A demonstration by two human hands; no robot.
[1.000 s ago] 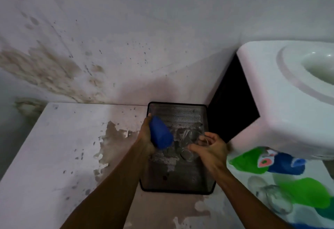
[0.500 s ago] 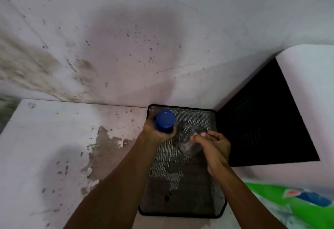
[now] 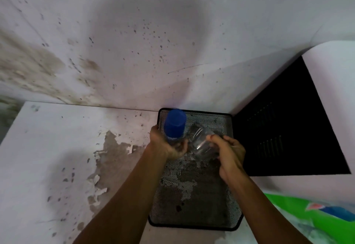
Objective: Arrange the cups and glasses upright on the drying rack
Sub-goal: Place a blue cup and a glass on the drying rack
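Now each hand grips a vessel over the rack [image 3: 194, 166]: left hand [image 3: 166, 143] the blue cup [image 3: 175, 123], right hand [image 3: 228, 151] a tilted glass [image 3: 201, 143] that could slip or knock the cup.

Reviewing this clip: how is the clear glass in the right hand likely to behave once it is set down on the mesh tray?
The clear glass looks smooth and rigid, so it may be slippery in the right hand. It is tilted now; if let go that way, its round side would probably roll on the mesh tray. If it is real glass, it is likely fragile.

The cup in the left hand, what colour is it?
Solid blue cup, held in the left hand; it shows in the head view.
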